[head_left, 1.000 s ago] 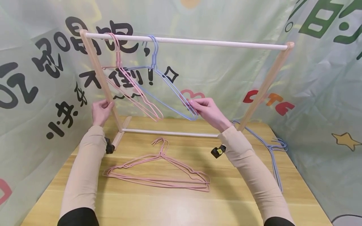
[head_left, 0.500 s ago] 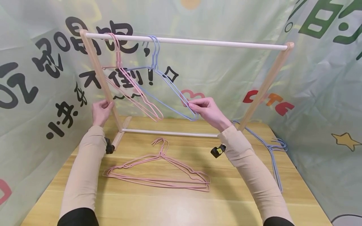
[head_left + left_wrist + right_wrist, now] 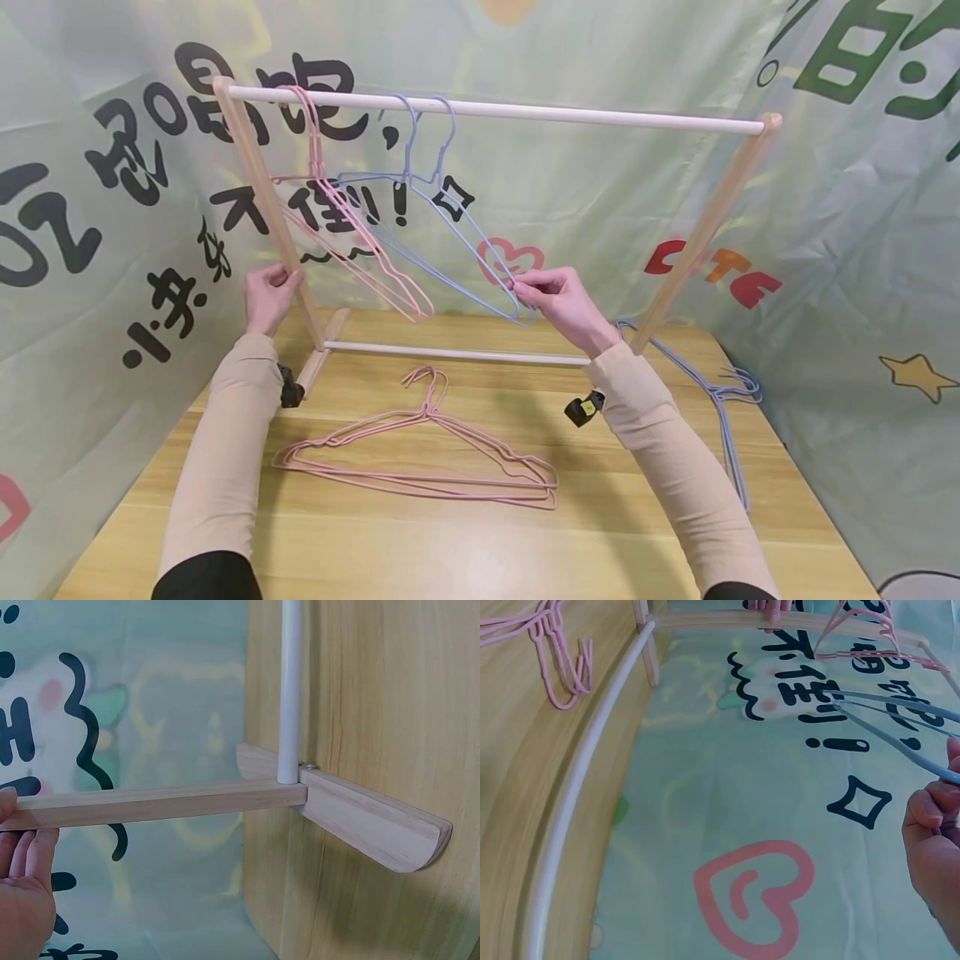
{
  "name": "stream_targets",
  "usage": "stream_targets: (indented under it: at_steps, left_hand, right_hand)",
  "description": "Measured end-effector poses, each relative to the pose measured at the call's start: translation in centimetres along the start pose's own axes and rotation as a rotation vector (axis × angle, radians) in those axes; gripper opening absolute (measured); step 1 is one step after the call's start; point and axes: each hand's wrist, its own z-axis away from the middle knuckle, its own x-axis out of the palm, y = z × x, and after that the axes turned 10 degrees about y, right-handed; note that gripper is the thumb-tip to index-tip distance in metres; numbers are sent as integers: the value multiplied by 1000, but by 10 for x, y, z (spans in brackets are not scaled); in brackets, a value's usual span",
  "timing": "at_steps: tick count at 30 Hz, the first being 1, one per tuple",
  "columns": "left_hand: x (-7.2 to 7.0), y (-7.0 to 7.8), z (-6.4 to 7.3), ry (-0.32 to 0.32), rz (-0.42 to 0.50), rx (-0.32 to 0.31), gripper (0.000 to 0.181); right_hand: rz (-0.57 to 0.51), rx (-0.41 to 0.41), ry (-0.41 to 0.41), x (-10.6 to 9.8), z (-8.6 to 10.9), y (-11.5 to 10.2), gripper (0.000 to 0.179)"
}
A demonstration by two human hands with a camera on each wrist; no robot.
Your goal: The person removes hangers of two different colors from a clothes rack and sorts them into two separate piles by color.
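Observation:
My left hand (image 3: pixel 268 298) grips the left wooden post (image 3: pixel 258 179) of a hanging rack low down. In the left wrist view that hand (image 3: pixel 26 900) shows with its fingers around the post (image 3: pixel 172 806). Two blue hangers hang on the rack's white top rod (image 3: pixel 585 117): the left one (image 3: pixel 408 158) and, a little apart from it, the right one (image 3: pixel 440 158). My right hand (image 3: pixel 564 304) pinches the right blue hanger near its lower corner. Two pink hangers (image 3: pixel 315 154) hang close together near the rod's left end.
A stack of pink hangers (image 3: pixel 428 408) lies on the wooden table (image 3: pixel 420 550) in front of the rack. Several blue hangers (image 3: pixel 718 392) lie by the right post (image 3: pixel 705 225). A white lower bar (image 3: pixel 465 354) joins the posts, and printed cloth (image 3: pixel 600 192) surrounds the table.
The right blue hanger has slid right along the rod, away from the other blue one, whose hook it was close beside. My right hand has shifted slightly right. My left hand stays put.

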Motion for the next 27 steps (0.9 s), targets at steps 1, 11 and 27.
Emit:
stream_targets:
  at_steps: [1,11,27]
  left_hand:
    - [0,0,0,0,6,6,38]
    - [0,-1,-1,-9,5,-1,40]
    - [1,-2,-3,-2,-21,-5,39]
  right_hand:
    - [-21,3,5,0,1,1,36]
    - [-190,85,65,12,3,17,47]
    - [-302,66,88,35,6,32,53]
